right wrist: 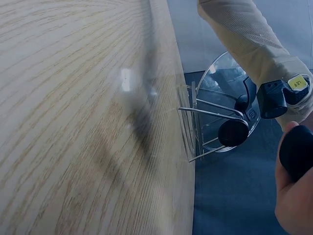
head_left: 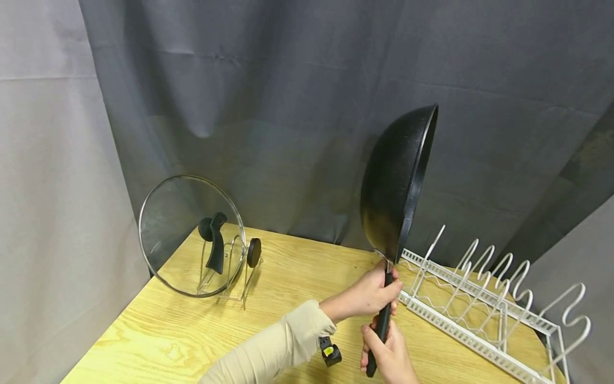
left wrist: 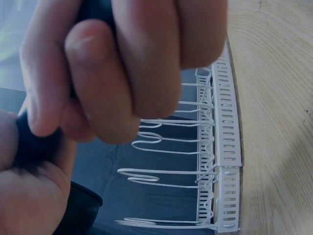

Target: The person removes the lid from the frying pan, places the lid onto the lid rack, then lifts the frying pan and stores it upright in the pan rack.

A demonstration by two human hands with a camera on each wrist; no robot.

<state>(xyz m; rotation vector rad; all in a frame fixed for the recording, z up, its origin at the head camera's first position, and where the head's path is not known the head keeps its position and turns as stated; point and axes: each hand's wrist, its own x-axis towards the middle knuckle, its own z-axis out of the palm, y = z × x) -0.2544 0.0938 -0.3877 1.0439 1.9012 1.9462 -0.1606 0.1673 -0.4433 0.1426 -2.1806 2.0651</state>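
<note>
A black wok (head_left: 393, 176) is held upright above the wooden table, its rounded outside facing left and its opening turned right. My left hand (head_left: 368, 294) grips the upper part of the black handle (head_left: 384, 322), close below the pan. Lower down, my right hand (head_left: 390, 352) holds the same handle near its end, the thumb lying along it. In the left wrist view, curled fingers (left wrist: 151, 58) wrap the dark handle. The right wrist view catches the rounded handle end (right wrist: 297, 152) in the right hand at the frame's edge.
Right of the wok stands a long white rack (head_left: 455, 327) with several wavy wire dividers. On the left, a glass lid (head_left: 172, 240) with a black handle leans in a small wire stand (head_left: 247, 282). A grey curtain (head_left: 268, 106) hangs behind the wooden table (head_left: 158, 336).
</note>
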